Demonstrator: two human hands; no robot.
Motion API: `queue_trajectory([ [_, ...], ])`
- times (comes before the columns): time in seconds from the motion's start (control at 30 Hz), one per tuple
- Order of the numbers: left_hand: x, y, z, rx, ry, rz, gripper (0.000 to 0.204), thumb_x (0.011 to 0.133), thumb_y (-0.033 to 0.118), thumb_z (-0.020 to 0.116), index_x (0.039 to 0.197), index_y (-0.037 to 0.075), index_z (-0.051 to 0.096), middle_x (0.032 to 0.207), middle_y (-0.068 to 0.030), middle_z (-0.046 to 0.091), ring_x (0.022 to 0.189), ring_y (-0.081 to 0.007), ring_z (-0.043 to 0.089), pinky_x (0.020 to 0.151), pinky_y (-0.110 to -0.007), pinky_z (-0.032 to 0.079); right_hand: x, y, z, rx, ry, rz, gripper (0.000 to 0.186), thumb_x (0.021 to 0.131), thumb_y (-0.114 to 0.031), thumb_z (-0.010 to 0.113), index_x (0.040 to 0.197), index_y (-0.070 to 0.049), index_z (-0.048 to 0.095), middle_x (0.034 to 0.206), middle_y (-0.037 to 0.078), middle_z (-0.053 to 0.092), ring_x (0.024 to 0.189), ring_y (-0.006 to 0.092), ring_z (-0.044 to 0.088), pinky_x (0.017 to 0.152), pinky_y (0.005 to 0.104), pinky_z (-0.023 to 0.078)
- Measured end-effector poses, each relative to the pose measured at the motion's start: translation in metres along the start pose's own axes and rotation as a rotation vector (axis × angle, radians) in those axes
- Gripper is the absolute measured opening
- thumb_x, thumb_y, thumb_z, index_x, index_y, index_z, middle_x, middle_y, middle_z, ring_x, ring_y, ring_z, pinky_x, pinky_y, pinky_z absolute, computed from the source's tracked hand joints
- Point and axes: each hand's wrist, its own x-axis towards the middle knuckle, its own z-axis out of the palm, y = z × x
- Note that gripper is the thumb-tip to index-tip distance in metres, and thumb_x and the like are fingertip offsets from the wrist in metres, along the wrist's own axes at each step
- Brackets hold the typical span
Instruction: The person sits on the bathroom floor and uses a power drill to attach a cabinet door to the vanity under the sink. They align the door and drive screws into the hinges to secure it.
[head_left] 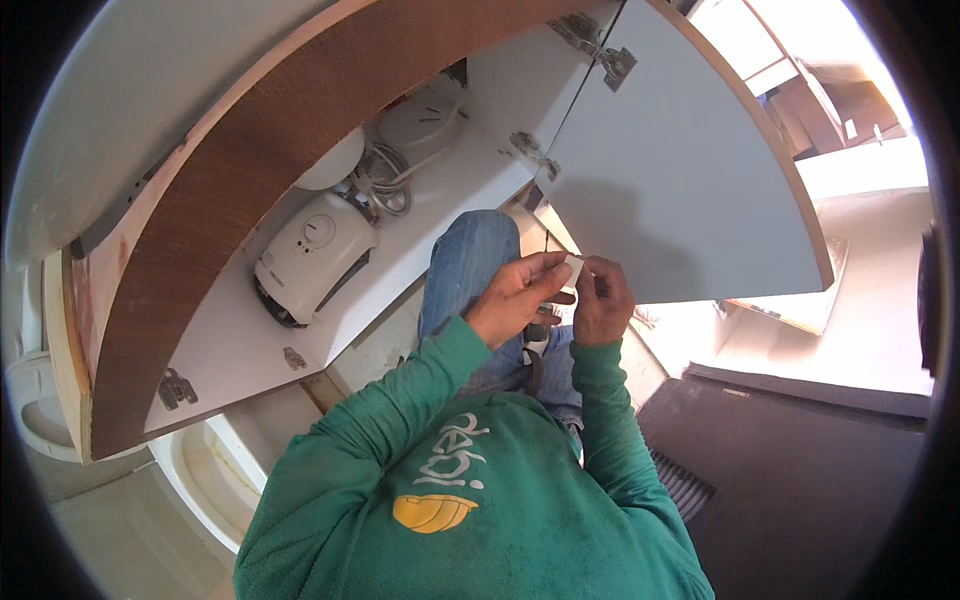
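White cabinet interior [400, 262] spreads around ten o'clock from centre of my view, holding a dialled appliance [318, 245]; coiled cable [388, 188] lies at eleven. Through the head camera I see the left hand [515, 300] pinching a small white piece [574, 268] between thumb and forefinger, at their three-o'clock tips. The right hand [604, 303] bends its fingertips against the piece's far edge; whether they pinch, I cannot tell. At two o'clock stands an open door [680, 150].

White lettering [461, 450] (beside a yellow helmet-like emblem [434, 513]) stands on the green shirt [530, 530].
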Motion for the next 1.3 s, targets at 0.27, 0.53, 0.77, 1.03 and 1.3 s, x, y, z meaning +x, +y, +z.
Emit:
queue_trajectory([
  [0.27, 0.013, -0.017, -0.020, 0.186, 0.107, 0.109, 0.039, 0.103, 0.029, 0.064, 0.120, -0.006, 0.067, 0.102, -0.0109, 0.070, 0.094, -0.0170, 0.069, 0.076, -0.033, 0.063, 0.017, -0.033, -0.024, -0.079, -0.336, 0.397, 0.033, 0.098, -0.031, 0.068, 0.099, 0.000, 0.075, 0.088, 0.010, 0.072, 0.079, 0.0142, 0.061, 0.074, 0.0303, 0.048],
  [0.53, 0.013, 0.006, -0.010, 0.377, 0.110, 0.162, 0.033, 0.102, 0.028, 0.067, 0.106, -0.005, 0.070, 0.090, -0.0084, 0.070, 0.080, -0.0126, 0.068, 0.068, -0.028, 0.059, 0.039, -0.041, -0.021, -0.195, -0.407, 0.331, 0.037, 0.094, -0.036, 0.074, 0.097, 0.000, 0.075, 0.081, 0.009, 0.073, 0.073, 0.0149, 0.063, 0.069, 0.0304, 0.050],
  [0.77, 0.010, 0.007, -0.003, 0.599, 0.176, 0.276, 0.033, 0.101, 0.030, 0.068, 0.102, -0.003, 0.071, 0.078, -0.0051, 0.068, 0.075, -0.0109, 0.066, 0.061, -0.027, 0.052, 0.030, -0.026, -0.009, -0.346, -0.335, 0.058, 0.032, 0.097, -0.031, 0.070, 0.092, 0.000, 0.069, 0.076, 0.009, 0.068, 0.067, 0.0155, 0.060, 0.065, 0.0337, 0.049],
  [1.03, 0.023, -0.005, -0.009, 0.536, 0.263, 0.440, 0.026, 0.101, 0.027, 0.067, 0.102, 0.000, 0.069, 0.079, -0.0086, 0.066, 0.077, -0.0112, 0.065, 0.061, -0.032, 0.052, 0.025, -0.010, 0.006, 0.009, -0.195, 0.256, 0.030, 0.101, -0.028, 0.065, 0.090, -0.001, 0.065, 0.076, 0.003, 0.060, 0.072, 0.0116, 0.051, 0.067, 0.0320, 0.046],
  [1.3, 0.016, 0.001, -0.006, 0.820, 0.250, 0.527, 0.017, 0.094, 0.013, 0.068, 0.104, 0.000, 0.064, 0.092, -0.0171, 0.067, 0.081, -0.0310, 0.067, 0.075, -0.041, 0.052, 0.035, -0.017, -0.010, -0.151, -0.298, 0.167, 0.024, 0.096, -0.024, 0.072, 0.098, 0.000, 0.070, 0.086, 0.004, 0.069, 0.079, 0.0109, 0.060, 0.073, 0.0291, 0.049],
])
